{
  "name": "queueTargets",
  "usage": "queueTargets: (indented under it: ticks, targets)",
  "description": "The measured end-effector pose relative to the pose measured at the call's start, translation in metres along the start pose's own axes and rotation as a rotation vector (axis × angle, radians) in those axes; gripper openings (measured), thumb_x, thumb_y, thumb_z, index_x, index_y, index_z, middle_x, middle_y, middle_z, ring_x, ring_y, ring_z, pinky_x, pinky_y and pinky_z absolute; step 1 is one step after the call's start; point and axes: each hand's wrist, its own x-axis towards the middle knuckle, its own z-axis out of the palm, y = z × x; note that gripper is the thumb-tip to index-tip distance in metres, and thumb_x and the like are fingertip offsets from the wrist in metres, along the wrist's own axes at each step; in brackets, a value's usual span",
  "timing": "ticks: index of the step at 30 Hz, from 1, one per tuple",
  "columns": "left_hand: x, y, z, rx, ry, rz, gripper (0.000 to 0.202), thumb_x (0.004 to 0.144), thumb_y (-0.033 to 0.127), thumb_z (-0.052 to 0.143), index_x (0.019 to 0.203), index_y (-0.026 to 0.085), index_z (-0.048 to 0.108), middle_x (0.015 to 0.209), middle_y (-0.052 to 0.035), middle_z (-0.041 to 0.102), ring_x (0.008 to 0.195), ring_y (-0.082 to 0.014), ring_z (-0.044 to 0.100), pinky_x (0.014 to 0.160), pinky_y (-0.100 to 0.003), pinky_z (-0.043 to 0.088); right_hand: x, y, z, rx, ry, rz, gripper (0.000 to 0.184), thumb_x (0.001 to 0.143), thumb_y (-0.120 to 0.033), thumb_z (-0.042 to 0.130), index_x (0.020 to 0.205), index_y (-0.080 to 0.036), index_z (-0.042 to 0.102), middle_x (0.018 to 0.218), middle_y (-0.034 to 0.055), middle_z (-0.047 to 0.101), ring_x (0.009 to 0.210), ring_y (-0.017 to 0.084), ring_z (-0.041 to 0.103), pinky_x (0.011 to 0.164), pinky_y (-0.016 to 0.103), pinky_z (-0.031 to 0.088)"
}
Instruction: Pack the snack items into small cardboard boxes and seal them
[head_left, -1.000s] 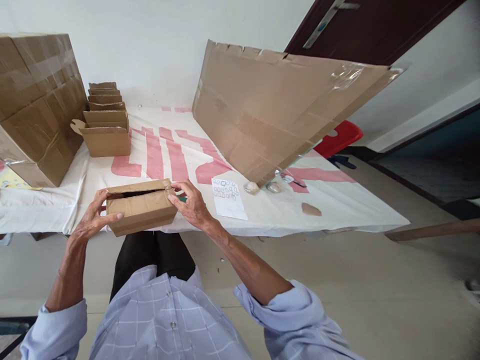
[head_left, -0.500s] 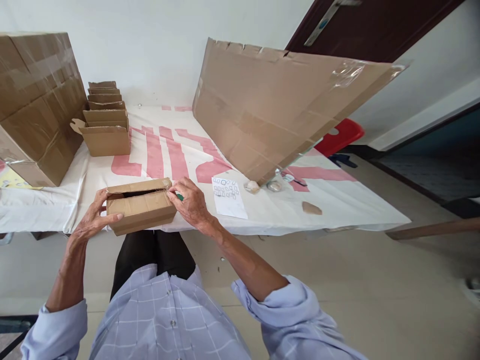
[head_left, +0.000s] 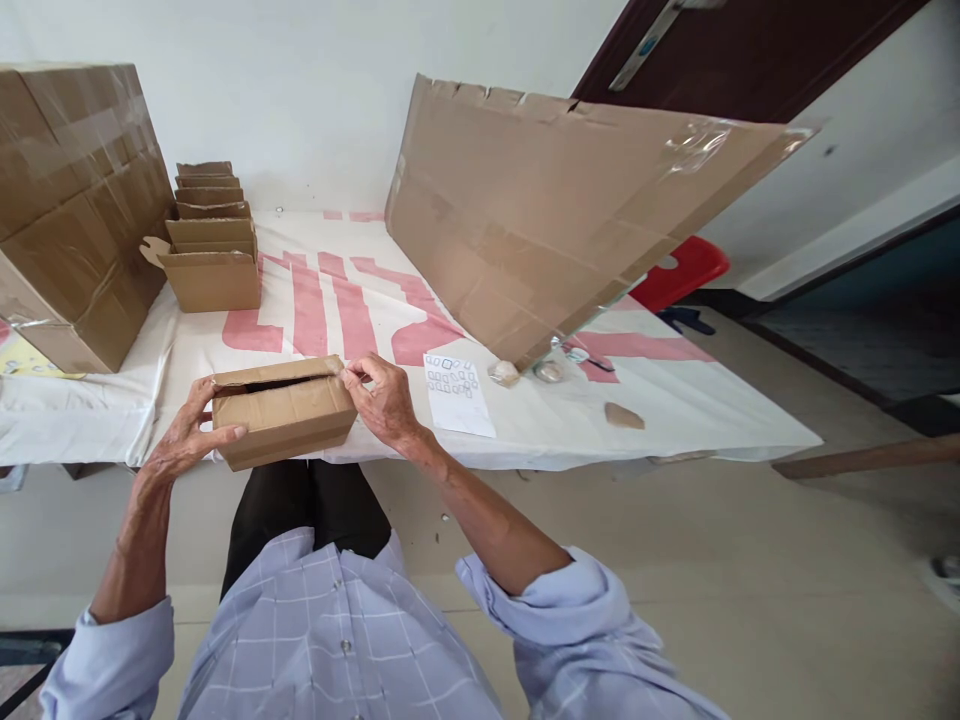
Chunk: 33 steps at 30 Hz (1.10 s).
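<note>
A small brown cardboard box [head_left: 281, 412] rests at the near edge of the white cloth-covered table [head_left: 525, 420], its top flap slightly ajar. My left hand [head_left: 187, 435] grips the box's left end, thumb across the front face. My right hand [head_left: 382, 400] is closed against the box's right end, fingers pinching the corner of the top flap. A white paper sheet [head_left: 457, 395] printed with small squares lies just right of my right hand.
A large taped carton [head_left: 71, 210] stands at the left. Several small folded boxes [head_left: 212, 235] are stacked behind. A big flat cardboard sheet [head_left: 555, 210] leans over the table's right half. Small clear objects [head_left: 525, 372] and a cardboard scrap [head_left: 622, 416] lie beneath it. A red stool [head_left: 679, 272] stands beyond.
My right hand has curled tighter onto the flap corner at the box's right end, covering the green item seen beside it earlier. The flap gap has narrowed. The left hand stays put.
</note>
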Motion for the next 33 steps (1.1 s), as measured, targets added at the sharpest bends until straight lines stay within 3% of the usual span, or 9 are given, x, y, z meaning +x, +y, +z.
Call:
queueTargets:
  ticks: [4,8,11,15,17,22,26,33]
  targets:
    - [0.001,0.003,-0.001,-0.061,-0.03,-0.064,0.078,0.081,0.065,0.083,0.149,0.033,0.065,0.156,-0.0101,0.06,0.148,-0.0421,0.058,0.116,-0.054,0.058,0.014,-0.007,-0.006,0.088,0.023,0.067,0.027,0.099,-0.043,0.06,0.078,-0.027,0.056,0.077,0.0028,0.069,0.074,0.021,0.062,0.077,0.037,0.055]
    - [0.002,0.005,-0.001,-0.076,-0.045,-0.079,0.082,0.081,0.068,0.083,0.152,0.034,0.061,0.162,-0.0096,0.058,0.147,-0.043,0.059,0.116,-0.056,0.058,0.029,-0.008,-0.015,0.216,-0.077,0.105,0.023,0.095,-0.042,0.06,0.079,-0.025,0.058,0.077,0.0024,0.067,0.074,0.02,0.064,0.076,0.036,0.054]
    - [0.004,0.003,-0.001,-0.079,-0.037,-0.029,0.089,0.082,0.067,0.086,0.157,0.032,0.053,0.168,-0.0131,0.053,0.151,-0.0437,0.058,0.118,-0.059,0.057,0.035,-0.005,-0.02,0.279,-0.154,0.116,0.023,0.093,-0.042,0.061,0.079,-0.024,0.06,0.078,0.0023,0.069,0.076,0.02,0.065,0.076,0.036,0.055]
    - [0.006,0.001,0.002,-0.015,0.07,0.087,0.111,0.079,0.065,0.092,0.17,0.036,0.036,0.176,-0.0167,0.041,0.16,-0.0457,0.049,0.12,-0.062,0.055,0.039,-0.001,-0.026,0.305,-0.237,0.103,0.024,0.095,-0.043,0.062,0.081,-0.024,0.06,0.078,0.0012,0.069,0.077,0.018,0.066,0.079,0.035,0.056]
    - [0.006,0.002,0.003,0.009,0.089,0.113,0.113,0.08,0.065,0.092,0.172,0.038,0.032,0.172,-0.0157,0.044,0.159,-0.0448,0.05,0.118,-0.061,0.057,0.043,0.001,-0.029,0.309,-0.293,0.105,0.022,0.094,-0.041,0.062,0.08,-0.024,0.06,0.078,0.001,0.069,0.077,0.017,0.066,0.078,0.034,0.056]
    - [0.007,0.008,0.001,0.061,0.054,0.093,0.078,0.088,0.066,0.084,0.154,0.034,0.058,0.16,-0.012,0.05,0.151,-0.0399,0.055,0.118,-0.056,0.057,0.066,0.006,-0.045,0.278,-0.504,0.12,0.018,0.091,-0.03,0.068,0.076,-0.022,0.061,0.077,0.0018,0.07,0.075,0.016,0.064,0.072,0.031,0.054]
    - [0.007,0.01,-0.002,0.076,0.029,0.096,0.074,0.087,0.067,0.085,0.149,0.034,0.061,0.158,-0.0111,0.051,0.15,-0.0395,0.054,0.117,-0.055,0.058,0.094,0.011,-0.058,0.245,-0.655,0.126,0.023,0.088,-0.024,0.074,0.071,-0.022,0.059,0.076,0.0016,0.07,0.073,0.016,0.065,0.067,0.029,0.054]
    - [0.01,0.013,-0.005,0.127,0.054,0.098,0.078,0.086,0.073,0.082,0.15,0.032,0.06,0.157,-0.0128,0.052,0.152,-0.0418,0.053,0.115,-0.057,0.06,0.11,0.031,-0.056,0.219,-0.591,0.181,0.03,0.084,-0.01,0.067,0.065,-0.023,0.049,0.069,-0.0018,0.062,0.065,0.013,0.059,0.064,0.028,0.052]
